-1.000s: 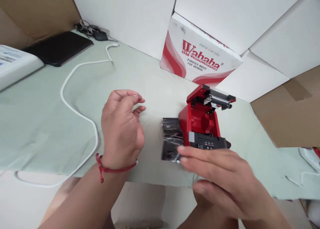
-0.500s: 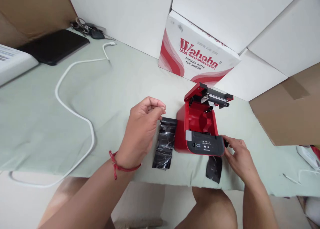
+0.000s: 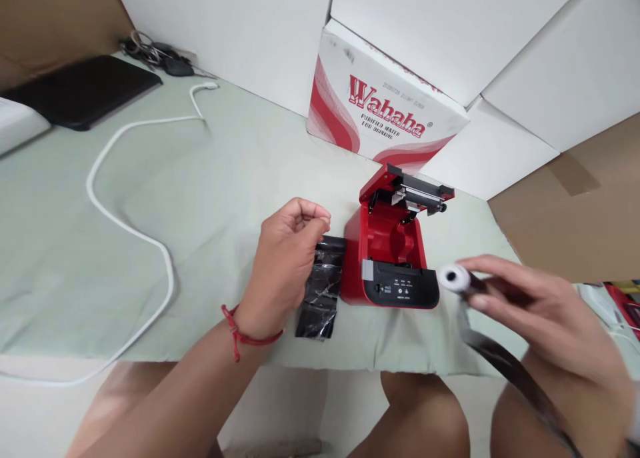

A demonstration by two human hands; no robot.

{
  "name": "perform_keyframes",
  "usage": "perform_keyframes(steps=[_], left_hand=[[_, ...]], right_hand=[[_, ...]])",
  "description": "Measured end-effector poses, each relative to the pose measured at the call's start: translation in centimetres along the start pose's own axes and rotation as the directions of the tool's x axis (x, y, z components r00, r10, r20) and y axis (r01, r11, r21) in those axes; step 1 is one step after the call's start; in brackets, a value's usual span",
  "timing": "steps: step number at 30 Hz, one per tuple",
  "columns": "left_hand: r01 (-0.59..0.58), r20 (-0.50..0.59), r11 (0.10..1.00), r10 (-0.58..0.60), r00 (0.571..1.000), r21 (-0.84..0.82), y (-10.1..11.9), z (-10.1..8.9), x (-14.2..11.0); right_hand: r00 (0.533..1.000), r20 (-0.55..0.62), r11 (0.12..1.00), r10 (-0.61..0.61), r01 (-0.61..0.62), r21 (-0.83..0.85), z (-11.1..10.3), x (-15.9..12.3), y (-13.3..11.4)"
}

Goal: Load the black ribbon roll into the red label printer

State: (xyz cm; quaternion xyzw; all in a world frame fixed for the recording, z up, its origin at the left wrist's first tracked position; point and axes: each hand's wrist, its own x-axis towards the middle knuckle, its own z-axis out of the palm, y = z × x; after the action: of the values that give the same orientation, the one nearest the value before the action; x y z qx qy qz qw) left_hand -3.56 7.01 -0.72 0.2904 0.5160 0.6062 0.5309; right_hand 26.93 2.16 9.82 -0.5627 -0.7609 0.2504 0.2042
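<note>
A red label printer (image 3: pixel 353 258) stands on the cloth-covered table with its lid (image 3: pixel 383 183) raised, showing a hollow red bay. My right hand (image 3: pixel 540 305), slightly blurred, grips a roll of black ribbon (image 3: pixel 473 283) by its sides, in the air to the right of the printer. The roll's white core end faces left, and a loose strip hangs down from it. My left hand (image 3: pixel 287 265) is closed in a pinch left of the printer; whatever its fingertips hold, if anything, cannot be made out. Below those fingers lies a second black ribbon (image 3: pixel 323 291), crinkled and shiny, beside the printer.
Behind the printer stands a white and red Wahaha carton (image 3: pixel 380 105). A white cable (image 3: pixel 165 251) winds across the table's left side. Keys (image 3: pixel 160 55) and a flat black object (image 3: pixel 95 88) lie at the back left. A brown cardboard box (image 3: pixel 565 211) is at the right.
My right hand has lifted the black ribbon roll off the table from beside the printer and brought it right and nearer to me. My left hand has hardly moved. The view has shifted slightly.
</note>
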Motion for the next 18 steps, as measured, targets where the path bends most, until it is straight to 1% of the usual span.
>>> perform_keyframes(steps=[1,3,6,8,9,10,11,12,13,15,16,18], left_hand=[[-0.007,0.008,1.0,0.007,1.0,0.013,-0.1,0.0,-0.1],[-0.027,0.019,0.999,0.026,0.999,0.045,-0.2,0.0,-0.2],[-0.069,0.043,0.993,0.065,0.997,0.099,-0.2,-0.3,-0.5],[-0.157,0.131,0.978,0.14,0.981,0.137,-0.2,-0.5,-0.8],[-0.23,0.204,0.962,0.198,0.959,0.148,-0.2,-0.6,-1.0],[-0.315,0.29,0.937,0.263,0.92,0.149,-0.2,-0.7,-1.3],[-0.406,0.379,0.903,0.329,0.865,0.143,-0.3,-0.8,-1.6],[-0.495,0.457,0.859,0.39,0.799,0.131,-0.4,-0.9,-1.9],[-0.58,0.519,0.807,0.45,0.727,0.113,-0.6,-0.9,-2.2],[-0.738,0.599,0.67,0.559,0.574,0.081,-1.3,-0.8,-2.9],[-0.809,0.622,0.584,0.609,0.492,0.068,-1.7,-0.7,-3.3],[-0.908,0.669,0.413,0.657,0.348,0.067,-2.7,-0.3,-3.9]], right_hand=[[0.999,-0.009,0.999,0.039,-0.039,0.011,1.3,1.3,-0.4],[0.997,-0.011,0.997,0.075,-0.075,0.006,3.5,3.6,-1.0],[0.996,0.016,0.996,0.088,-0.088,-0.032,5.4,6.1,-1.2],[0.994,0.062,0.995,0.095,-0.092,-0.048,5.9,7.2,-1.2],[0.992,0.088,0.994,0.095,-0.09,-0.057,6.1,7.7,-1.2],[0.99,0.109,0.994,0.091,-0.083,-0.07,6.3,8.1,-1.2],[0.989,0.123,0.993,0.086,-0.075,-0.09,6.5,8.5,-1.2],[0.988,0.129,0.991,0.08,-0.066,-0.116,6.6,8.9,-1.2],[0.988,0.132,0.988,0.074,-0.054,-0.146,6.8,9.3,-1.2],[0.989,0.13,0.976,0.07,-0.041,-0.213,7.2,9.9,-1.0],[0.989,0.129,0.968,0.074,-0.04,-0.246,7.3,10.1,-0.9],[0.99,0.119,0.955,0.077,-0.039,-0.293,7.6,10.3,-0.8]])
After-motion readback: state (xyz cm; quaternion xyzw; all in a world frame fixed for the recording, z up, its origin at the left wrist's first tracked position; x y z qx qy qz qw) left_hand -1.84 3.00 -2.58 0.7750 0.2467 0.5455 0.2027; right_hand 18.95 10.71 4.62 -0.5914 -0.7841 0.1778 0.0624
